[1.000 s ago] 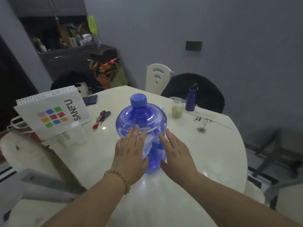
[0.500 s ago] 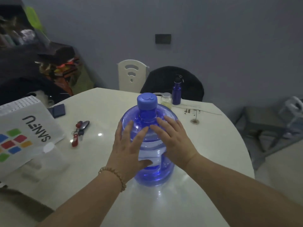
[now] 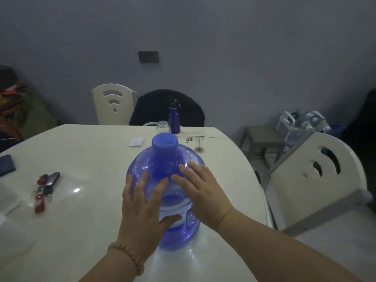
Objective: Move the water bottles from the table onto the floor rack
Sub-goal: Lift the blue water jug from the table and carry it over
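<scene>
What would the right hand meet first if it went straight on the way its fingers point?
Likely the neck under the blue cap of the big blue bottle; the right hand lies flat on its shoulder.

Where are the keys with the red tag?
In the head view, the bunch of keys with red tags lies on the left side of the white table, left of the big translucent blue water jug.

Both hands flat on a big see-through blue plastic water jug [image 3: 162, 176] with blue cap, left hand [image 3: 142, 208] and right hand [image 3: 203, 192], upright on the white round table [image 3: 81, 231].
</scene>
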The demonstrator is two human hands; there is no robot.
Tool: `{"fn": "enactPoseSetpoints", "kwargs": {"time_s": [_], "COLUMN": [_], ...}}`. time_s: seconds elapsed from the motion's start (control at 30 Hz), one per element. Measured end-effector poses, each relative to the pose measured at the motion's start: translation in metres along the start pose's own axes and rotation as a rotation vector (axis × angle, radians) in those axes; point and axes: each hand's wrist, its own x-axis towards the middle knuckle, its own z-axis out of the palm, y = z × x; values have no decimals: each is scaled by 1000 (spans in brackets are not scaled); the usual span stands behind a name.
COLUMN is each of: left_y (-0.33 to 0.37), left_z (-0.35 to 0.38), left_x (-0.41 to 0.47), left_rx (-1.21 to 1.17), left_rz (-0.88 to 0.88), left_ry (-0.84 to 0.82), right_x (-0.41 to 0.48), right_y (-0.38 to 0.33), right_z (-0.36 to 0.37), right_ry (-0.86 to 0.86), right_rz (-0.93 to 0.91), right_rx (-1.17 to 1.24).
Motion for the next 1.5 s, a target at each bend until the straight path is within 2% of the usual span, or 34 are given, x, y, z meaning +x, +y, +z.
{"fn": "enactPoseSetpoints", "kwargs": {"time_s": [0.3,0.5,0.67,0.77,0.87,1.03,1.2,1.33,1.5], "left_y": [108,183,221,226,228,217,194,188,186], "left_z": [4,5,-6,-21,-34,-19,-6,-8,-7], "left_x": [-35,-53,-48,-17,27,62,68,70,71], "left_rx": [7,40,-29,-6,-162,-287,-333,-469,-380], "left_rz": [34,-91,-241,-243,-161,-15,95,99,90], "left_ry": [78,-14,-42,72,137,-39,-5,-67,-102], "right_x": [-94,-142,-166,-166,-162,-159,-147,-140,-133], "right_y": [38,75,102,108,111,131,144,148,147], "right_z": [-38,-66,-82,-88,-91,-81,-64,-59,-53], "right_ry": [36,69,55,44,24,119,209,248,253], "right_rz": [-41,-131,-220,-269,-312,-383,-434,-450,-487], "right_rx": [13,57,90,111,152,251,276,314,345]}}
